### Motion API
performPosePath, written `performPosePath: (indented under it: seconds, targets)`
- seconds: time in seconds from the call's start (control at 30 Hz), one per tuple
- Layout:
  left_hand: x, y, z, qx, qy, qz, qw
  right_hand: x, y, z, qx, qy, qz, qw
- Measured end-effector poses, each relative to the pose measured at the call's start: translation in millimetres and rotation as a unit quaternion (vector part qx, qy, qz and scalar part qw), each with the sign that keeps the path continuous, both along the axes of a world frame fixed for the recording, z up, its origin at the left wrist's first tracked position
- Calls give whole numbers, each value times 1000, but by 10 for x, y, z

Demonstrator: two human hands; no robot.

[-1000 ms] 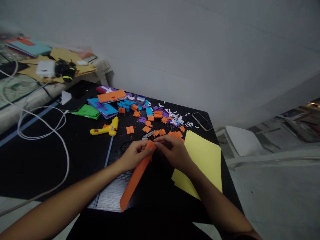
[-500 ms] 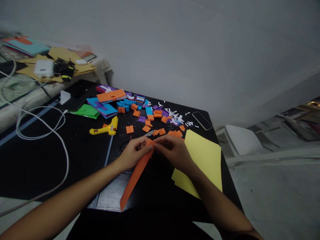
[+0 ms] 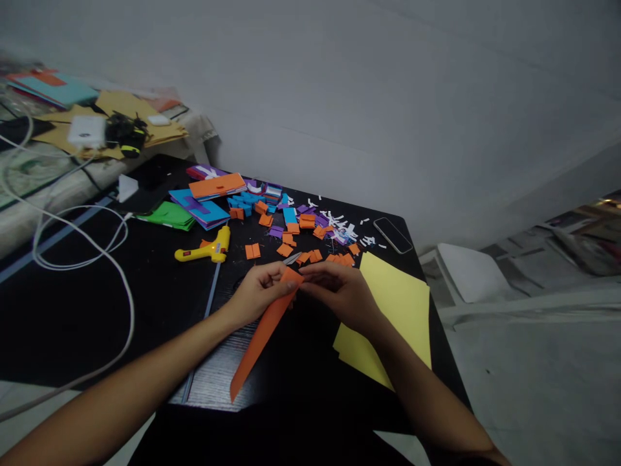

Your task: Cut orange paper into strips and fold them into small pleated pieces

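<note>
A long orange paper strip (image 3: 264,336) slants over the black table, its far end up between my hands and its near end toward me. My left hand (image 3: 262,291) pinches the strip near its far end, thumb on top. My right hand (image 3: 339,291) has its thumb and fingers closed on the strip's far right corner. Just beyond my fingers show the blades of a pair of scissors (image 3: 292,259); their handles are mostly hidden by my left hand. Small folded orange pieces (image 3: 314,255) lie scattered past them.
A yellow glue gun (image 3: 206,251) lies to the left, near folded blue (image 3: 198,210) and green paper (image 3: 167,217). White paper scraps (image 3: 339,226) and a phone (image 3: 392,234) sit at the back right. Yellow sheets (image 3: 398,310) lie under my right forearm. A white cable (image 3: 123,278) loops on the left.
The strip's near end has swung slightly left and up. My right hand has shifted a little to the right along the strip's far end; both hands keep hold.
</note>
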State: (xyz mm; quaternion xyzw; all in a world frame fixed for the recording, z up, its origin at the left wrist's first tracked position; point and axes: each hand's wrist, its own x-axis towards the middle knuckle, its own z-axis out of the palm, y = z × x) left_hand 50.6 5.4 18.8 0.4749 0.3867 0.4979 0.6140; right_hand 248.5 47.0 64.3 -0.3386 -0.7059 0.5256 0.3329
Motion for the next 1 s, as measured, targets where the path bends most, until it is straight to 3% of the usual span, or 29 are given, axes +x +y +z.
performPosePath:
  seconds: [0.43, 1.0]
  targets:
    - [-11, 2, 79, 8, 21, -1, 1000, 7, 20, -9, 56, -35, -15, 998]
    - [-38, 1, 60, -6, 23, -2, 1000, 6, 23, -16, 86, -48, -18, 995]
